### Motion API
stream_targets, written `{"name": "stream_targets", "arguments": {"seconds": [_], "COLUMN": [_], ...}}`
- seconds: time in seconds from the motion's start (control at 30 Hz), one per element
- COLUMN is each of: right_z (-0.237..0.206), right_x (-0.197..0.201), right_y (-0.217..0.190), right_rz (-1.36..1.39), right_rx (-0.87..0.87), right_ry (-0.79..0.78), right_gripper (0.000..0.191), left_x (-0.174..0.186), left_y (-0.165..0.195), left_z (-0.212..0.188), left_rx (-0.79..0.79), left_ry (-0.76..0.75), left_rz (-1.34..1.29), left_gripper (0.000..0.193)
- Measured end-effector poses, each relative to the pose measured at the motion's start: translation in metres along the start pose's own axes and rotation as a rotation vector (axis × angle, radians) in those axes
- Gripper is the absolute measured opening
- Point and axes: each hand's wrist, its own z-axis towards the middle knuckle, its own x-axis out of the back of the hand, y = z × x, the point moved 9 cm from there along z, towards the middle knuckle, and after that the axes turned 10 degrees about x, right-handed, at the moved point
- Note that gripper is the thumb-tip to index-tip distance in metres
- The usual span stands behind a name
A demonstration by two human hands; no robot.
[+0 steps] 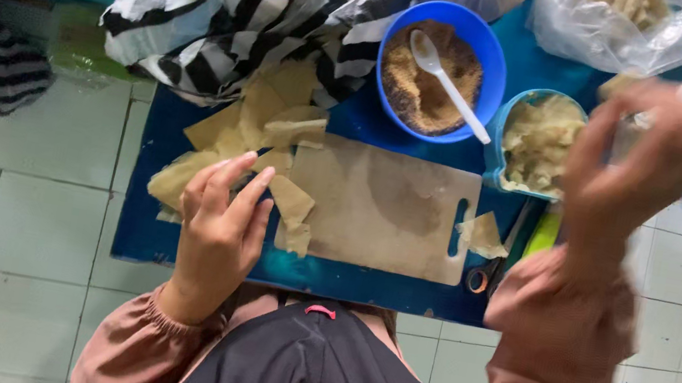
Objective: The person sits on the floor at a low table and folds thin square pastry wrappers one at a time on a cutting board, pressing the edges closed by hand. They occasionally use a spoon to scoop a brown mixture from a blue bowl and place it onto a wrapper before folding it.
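Note:
My left hand [218, 222] lies flat, fingers apart, on a loose pile of thin beige wrapper sheets [252, 126] just left of a pale cutting board [383, 217]. One small sheet [482, 235] sits at the board's right end. My right hand [637, 163] is lifted and blurred, fingers curled, beside a small teal bowl of pale shreds [538, 140]. Whether it holds anything is not visible. A blue bowl of brown crumbs [435, 73] with a white spoon [449, 82] stands behind the board.
Everything rests on a low blue table [141, 186] over a white tiled floor [13, 220]. A black-and-white striped bag [244, 0] lies at the back left, clear plastic bags [627, 27] at the back right. Scissors [489, 272] and a green object [543, 233] lie right of the board.

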Motion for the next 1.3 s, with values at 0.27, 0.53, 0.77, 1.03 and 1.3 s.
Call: {"name": "stream_targets", "arguments": {"seconds": [0.27,0.53,0.77,1.03,1.3], "right_z": [0.041,0.073,0.101,0.051,-0.032], "right_x": [-0.045,-0.099,-0.097,-0.011,-0.039], "right_y": [0.013,-0.252,-0.239,-0.239,-0.211], "right_rz": [0.265,0.67,0.987,0.764,1.426], "right_rx": [-0.133,0.319,0.149,0.259,-0.688], "right_ry": [-0.01,-0.318,-0.295,-0.243,-0.113], "right_gripper": [0.005,0.024,0.016,0.038,0.036], "left_x": [0.017,0.034,-0.007,-0.103,-0.075], "left_y": [-0.026,-0.06,-0.064,-0.045,0.015], "left_z": [0.004,0.014,0.0,-0.001,-0.007], "left_rx": [0.044,0.118,0.355,0.671,0.241], "left_ry": [0.162,0.263,-0.017,-0.507,-0.244], "left_rz": [-0.055,-0.091,-0.825,-1.714,-1.121], "left_gripper": [0.035,0.026,0.022,0.03,0.039]}}
